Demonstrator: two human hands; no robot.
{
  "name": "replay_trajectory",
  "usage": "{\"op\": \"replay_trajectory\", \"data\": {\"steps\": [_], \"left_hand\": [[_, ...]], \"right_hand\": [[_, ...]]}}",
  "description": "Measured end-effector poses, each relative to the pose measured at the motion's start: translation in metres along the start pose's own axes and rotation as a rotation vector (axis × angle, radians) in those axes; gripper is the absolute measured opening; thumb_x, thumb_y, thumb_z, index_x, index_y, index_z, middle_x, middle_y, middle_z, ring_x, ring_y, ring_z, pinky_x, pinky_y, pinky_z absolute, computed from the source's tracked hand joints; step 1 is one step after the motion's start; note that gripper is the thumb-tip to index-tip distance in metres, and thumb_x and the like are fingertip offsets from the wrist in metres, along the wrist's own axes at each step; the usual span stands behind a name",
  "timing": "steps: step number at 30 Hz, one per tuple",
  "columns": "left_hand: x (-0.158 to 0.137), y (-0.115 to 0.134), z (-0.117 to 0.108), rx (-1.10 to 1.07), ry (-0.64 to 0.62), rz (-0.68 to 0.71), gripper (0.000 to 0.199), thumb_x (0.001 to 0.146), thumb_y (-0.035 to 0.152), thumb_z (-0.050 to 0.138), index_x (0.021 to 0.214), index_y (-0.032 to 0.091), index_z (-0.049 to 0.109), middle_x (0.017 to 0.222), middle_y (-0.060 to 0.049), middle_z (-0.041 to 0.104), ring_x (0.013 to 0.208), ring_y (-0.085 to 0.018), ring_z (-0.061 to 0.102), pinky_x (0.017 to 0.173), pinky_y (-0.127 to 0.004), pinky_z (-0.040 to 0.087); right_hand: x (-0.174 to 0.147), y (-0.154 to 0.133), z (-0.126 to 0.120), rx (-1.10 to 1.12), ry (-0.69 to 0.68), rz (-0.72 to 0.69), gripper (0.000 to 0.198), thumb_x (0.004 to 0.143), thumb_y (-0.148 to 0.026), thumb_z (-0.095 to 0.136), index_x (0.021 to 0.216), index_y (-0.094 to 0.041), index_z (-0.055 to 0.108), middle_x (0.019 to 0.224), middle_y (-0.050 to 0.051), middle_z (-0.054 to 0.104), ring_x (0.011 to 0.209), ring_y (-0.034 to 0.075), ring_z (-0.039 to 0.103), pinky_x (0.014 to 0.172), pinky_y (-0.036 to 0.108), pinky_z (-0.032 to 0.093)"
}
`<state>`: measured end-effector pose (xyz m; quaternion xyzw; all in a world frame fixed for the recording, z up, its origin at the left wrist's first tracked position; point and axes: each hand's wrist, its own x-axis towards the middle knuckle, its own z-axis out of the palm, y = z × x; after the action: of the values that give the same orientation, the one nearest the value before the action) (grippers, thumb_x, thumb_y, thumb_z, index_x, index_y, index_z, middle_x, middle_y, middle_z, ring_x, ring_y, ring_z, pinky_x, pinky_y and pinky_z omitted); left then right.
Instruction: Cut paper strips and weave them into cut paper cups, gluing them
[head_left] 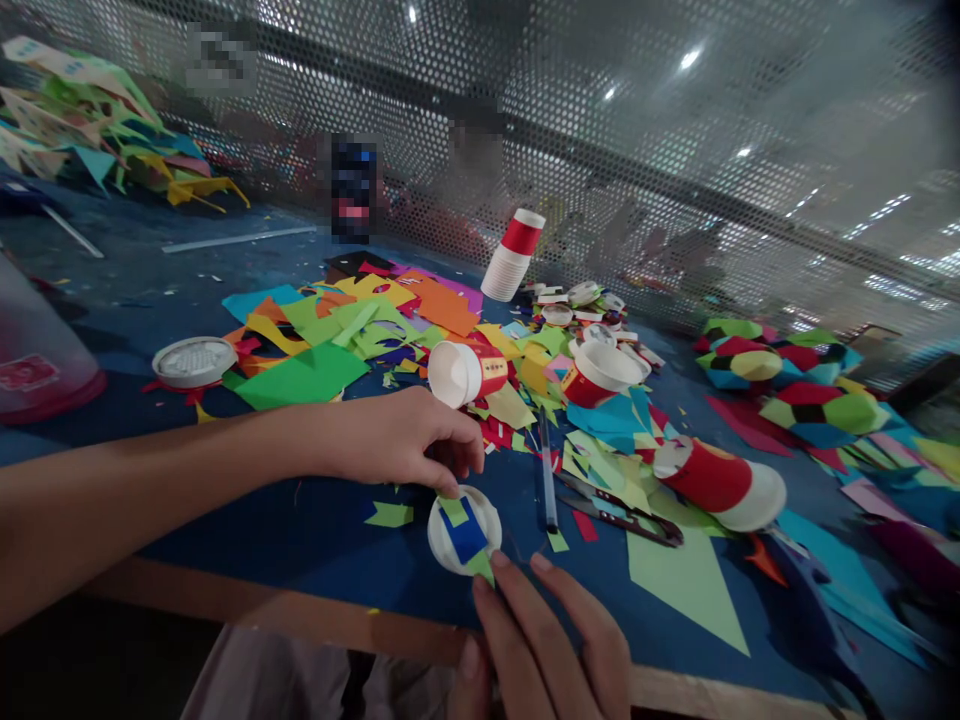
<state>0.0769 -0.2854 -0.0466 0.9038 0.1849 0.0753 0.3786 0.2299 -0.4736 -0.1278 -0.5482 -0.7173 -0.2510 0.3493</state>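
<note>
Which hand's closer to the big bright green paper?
Left. The left hand is just off the right end of the bright green paper; the right hand is farther away, at the near edge of the white disc.

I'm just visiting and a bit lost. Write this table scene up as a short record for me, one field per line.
Left hand: thumb tip at the upper light green piece
Right hand: fingertips at the lower light green piece
White disc: on the blue tabletop, bearing a blue paper piece
Right of disc: pen, thread snips
Beyond: coloured paper scraps, stacked paper cups
</note>
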Motion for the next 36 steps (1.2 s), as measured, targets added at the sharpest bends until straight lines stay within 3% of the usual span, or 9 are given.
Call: {"op": "replay_trajectory", "data": {"steps": [4,7,10,12,14,17,21,27,36], "left_hand": [[-0.002,-0.001,0.003,0.024,0.009,0.037,0.014,0.083,0.015,0.073,0.096,0.017,0.070,0.087,0.000,0.073,0.076,-0.012,0.066,0.066,-0.019,0.044],[-0.007,0.001,0.001,0.085,0.044,0.088,0.016,0.088,0.021,0.069,0.104,0.019,0.071,0.100,-0.003,0.073,0.092,-0.016,0.066,0.080,-0.022,0.045],[-0.013,0.003,-0.002,0.098,0.026,0.135,0.047,0.081,0.033,0.078,0.124,0.022,0.065,0.125,-0.006,0.067,0.117,-0.023,0.059,0.097,-0.028,0.041],[-0.015,0.003,-0.002,0.082,-0.015,0.143,0.072,0.071,0.036,0.086,0.135,0.022,0.057,0.138,-0.007,0.059,0.129,-0.026,0.050,0.105,-0.030,0.037],[-0.016,0.002,-0.001,0.078,-0.050,0.140,0.083,0.068,0.034,0.088,0.140,0.020,0.050,0.142,-0.008,0.057,0.134,-0.026,0.045,0.108,-0.030,0.033],[-0.015,-0.002,0.003,0.065,-0.079,0.149,0.084,0.072,0.031,0.086,0.144,0.018,0.044,0.134,-0.006,0.063,0.132,-0.025,0.045,0.109,-0.031,0.031],[-0.013,-0.002,0.005,0.041,-0.074,0.139,0.083,0.074,0.031,0.085,0.144,0.020,0.044,0.128,-0.004,0.066,0.126,-0.024,0.049,0.108,-0.032,0.031],[-0.013,-0.001,0.005,0.038,-0.076,0.123,0.080,0.073,0.031,0.085,0.142,0.021,0.046,0.127,-0.003,0.066,0.123,-0.024,0.051,0.107,-0.031,0.032],[-0.014,-0.001,0.006,0.039,-0.065,0.121,0.076,0.074,0.032,0.084,0.140,0.020,0.049,0.127,-0.004,0.067,0.121,-0.024,0.052,0.103,-0.031,0.033]], "right_hand": [[0.000,-0.005,0.004,0.017,0.016,0.010,0.023,0.082,-0.022,0.057,0.100,-0.025,0.070,0.094,0.005,0.080,0.096,0.033,0.073,0.079,0.046,0.054],[0.003,-0.007,0.010,0.063,0.120,0.025,0.015,0.080,-0.019,0.056,0.091,-0.024,0.063,0.088,0.005,0.081,0.096,0.031,0.073,0.081,0.045,0.053],[0.005,-0.007,0.014,0.116,0.165,0.009,0.013,0.082,-0.020,0.053,0.093,-0.023,0.061,0.089,0.006,0.081,0.104,0.029,0.070,0.084,0.045,0.050],[0.006,-0.006,0.014,0.119,0.132,-0.007,0.015,0.084,-0.021,0.053,0.097,-0.022,0.061,0.094,0.007,0.081,0.116,0.029,0.065,0.088,0.046,0.049],[0.007,-0.005,0.012,0.100,0.077,-0.027,0.020,0.085,-0.022,0.054,0.103,-0.020,0.061,0.102,0.009,0.080,0.127,0.030,0.057,0.092,0.048,0.047],[0.008,-0.002,0.008,0.067,-0.004,-0.055,0.028,0.085,-0.024,0.054,0.112,-0.017,0.062,0.108,0.010,0.078,0.132,0.033,0.052,0.095,0.050,0.045],[0.008,0.002,0.004,0.044,-0.050,-0.147,0.037,0.080,-0.029,0.063,0.114,-0.014,0.062,0.105,0.011,0.079,0.124,0.037,0.058,0.093,0.051,0.045],[0.004,-0.003,0.006,0.057,-0.050,-0.030,0.036,0.083,-0.030,0.062,0.117,-0.018,0.060,0.104,0.011,0.079,0.117,0.037,0.064,0.095,0.054,0.046],[0.003,0.001,0.008,0.084,-0.042,-0.054,0.038,0.091,-0.034,0.052,0.123,-0.017,0.060,0.106,0.011,0.078,0.126,0.035,0.057,0.100,0.052,0.042]]}}
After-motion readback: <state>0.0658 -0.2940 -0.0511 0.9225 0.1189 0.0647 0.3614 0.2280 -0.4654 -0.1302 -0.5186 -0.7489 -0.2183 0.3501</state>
